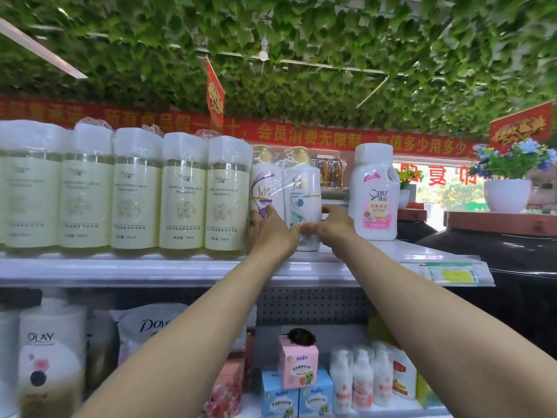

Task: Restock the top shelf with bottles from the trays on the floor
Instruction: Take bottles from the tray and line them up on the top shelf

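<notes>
A plastic-wrapped twin pack of white bottles [297, 184] with gold caps stands on the white top shelf [150, 267], just right of a row of pale yellow camellia bottles [184, 194]. My left hand [269, 229] grips the pack's left bottle low down. My right hand [331, 226] grips the pack's right side, thumb across the front. Both arms reach up from below. A white and pink bottle [375, 194] stands alone to the right of the pack. The trays on the floor are out of view.
A lower shelf holds an Olay bottle [51, 354], a Dove pouch [150, 330], pink and blue boxes [297, 378] and small white bottles [361, 378]. Large dark jars [494, 251] stand to the right, with a white flower pot [508, 194] behind. Leaves cover the ceiling.
</notes>
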`<state>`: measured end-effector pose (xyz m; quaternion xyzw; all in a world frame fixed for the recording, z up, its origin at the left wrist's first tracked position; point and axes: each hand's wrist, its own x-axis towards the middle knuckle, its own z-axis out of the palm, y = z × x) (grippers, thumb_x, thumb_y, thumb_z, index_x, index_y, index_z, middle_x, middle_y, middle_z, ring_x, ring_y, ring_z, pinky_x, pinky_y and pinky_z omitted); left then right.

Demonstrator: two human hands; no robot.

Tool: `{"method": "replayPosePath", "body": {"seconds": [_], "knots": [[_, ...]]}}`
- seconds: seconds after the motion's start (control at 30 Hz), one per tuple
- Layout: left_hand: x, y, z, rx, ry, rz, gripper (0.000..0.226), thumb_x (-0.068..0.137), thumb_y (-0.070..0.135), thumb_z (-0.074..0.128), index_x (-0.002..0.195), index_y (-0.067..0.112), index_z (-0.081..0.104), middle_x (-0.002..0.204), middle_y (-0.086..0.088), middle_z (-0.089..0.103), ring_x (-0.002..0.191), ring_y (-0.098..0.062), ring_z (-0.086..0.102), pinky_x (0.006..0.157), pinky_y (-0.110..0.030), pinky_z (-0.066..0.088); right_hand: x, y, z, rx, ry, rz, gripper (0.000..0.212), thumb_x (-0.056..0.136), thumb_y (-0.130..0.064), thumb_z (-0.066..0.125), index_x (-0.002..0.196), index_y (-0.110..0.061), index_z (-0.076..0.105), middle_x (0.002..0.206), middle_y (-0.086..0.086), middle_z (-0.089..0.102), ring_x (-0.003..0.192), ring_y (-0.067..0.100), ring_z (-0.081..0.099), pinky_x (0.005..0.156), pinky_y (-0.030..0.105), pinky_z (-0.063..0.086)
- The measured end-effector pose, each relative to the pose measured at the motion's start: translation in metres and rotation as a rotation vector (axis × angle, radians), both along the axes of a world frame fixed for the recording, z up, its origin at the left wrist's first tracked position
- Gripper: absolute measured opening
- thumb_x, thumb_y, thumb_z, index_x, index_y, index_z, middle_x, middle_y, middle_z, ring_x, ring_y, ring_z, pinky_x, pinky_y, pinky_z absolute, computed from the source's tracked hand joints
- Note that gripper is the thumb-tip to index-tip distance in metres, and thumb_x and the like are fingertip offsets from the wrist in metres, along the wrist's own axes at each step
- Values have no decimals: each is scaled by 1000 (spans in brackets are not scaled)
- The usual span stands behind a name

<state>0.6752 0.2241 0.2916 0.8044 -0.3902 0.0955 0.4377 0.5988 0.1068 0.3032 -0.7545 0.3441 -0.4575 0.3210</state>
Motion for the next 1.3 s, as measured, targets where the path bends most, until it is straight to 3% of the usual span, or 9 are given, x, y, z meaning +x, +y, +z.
{"method": "replayPosePath", "body": {"seconds": [0.13, 0.27, 0.4, 0.67, 0.83, 0.97, 1.1, 1.23, 1.3], "knots": [[0, 11, -2, -97, -3, -67, 72, 95, 47, 60, 150, 8, 34, 154, -13, 34, 140, -31, 38, 108, -39, 37, -11, 18, 2, 10, -13, -23, 75, 75, -34, 87, 135, -8, 51, 129, 10, 61, 112, 28, 60, 96, 43, 52], [3, 33, -8, -189, -29, -134, 68, 95, 43, 62, 149, 10, 39, 148, -9, 46, 136, -27, 44, 106, -38, 39, -22, 43, 2, 29, -42, -33, 64, 82, -27, 83, 134, -5, 52, 111, 4, 58, 97, 22, 55, 81, 33, 45], [13, 66, -16, -288, -18, -181, 54, 94, 38, 63, 139, 12, 49, 133, -4, 57, 118, -21, 55, 88, -28, 38, -23, 74, -2, 11, -58, -76, 74, 79, -29, 85, 139, -6, 49, 133, 9, 61, 117, 28, 60, 95, 36, 48], [48, 147, -39, -351, 140, -290, 57, 92, 39, 69, 139, 13, 50, 130, -3, 59, 115, -22, 58, 99, -35, 49, -8, 149, -23, 31, -66, -88, 76, 78, -31, 86, 140, -8, 49, 137, 11, 58, 118, 30, 61, 102, 46, 51], [77, 207, -67, -313, 210, -288, 54, 93, 38, 67, 138, 14, 50, 132, -1, 59, 120, -20, 57, 95, -29, 44, 14, 200, -49, 54, -6, -76, 74, 78, -33, 85, 139, -10, 50, 135, 11, 59, 114, 28, 62, 95, 39, 54], [98, 243, -92, -261, 251, -245, 53, 91, 41, 68, 135, 15, 52, 120, 1, 61, 117, -22, 58, 96, -34, 47, 31, 240, -76, 100, 33, -71, 72, 79, -35, 85, 137, -10, 52, 130, 9, 60, 113, 28, 62, 98, 40, 52], [120, 282, -125, -224, 336, -215, 54, 90, 41, 70, 133, 13, 54, 123, -2, 63, 113, -20, 60, 88, -28, 45, 50, 280, -113, 182, 45, -66, 56, 75, -32, 88, 120, -15, 58, 111, 6, 66, 94, 25, 65, 75, 40, 60], [139, 313, -160, -194, 424, -171, 52, 87, 44, 73, 127, 15, 57, 119, -1, 65, 108, -22, 61, 86, -31, 47, 68, 311, -155, 281, 48, -43, 62, 71, -29, 90, 124, -13, 61, 116, 8, 65, 104, 28, 65, 92, 48, 57], [147, 326, -179, -165, 472, -163, 52, 86, 45, 73, 127, 16, 56, 118, -2, 64, 108, -26, 62, 93, -39, 53, 75, 324, -174, 319, 64, -16, 59, 71, -29, 90, 121, -12, 62, 110, 5, 66, 96, 25, 65, 90, 45, 58]]}}
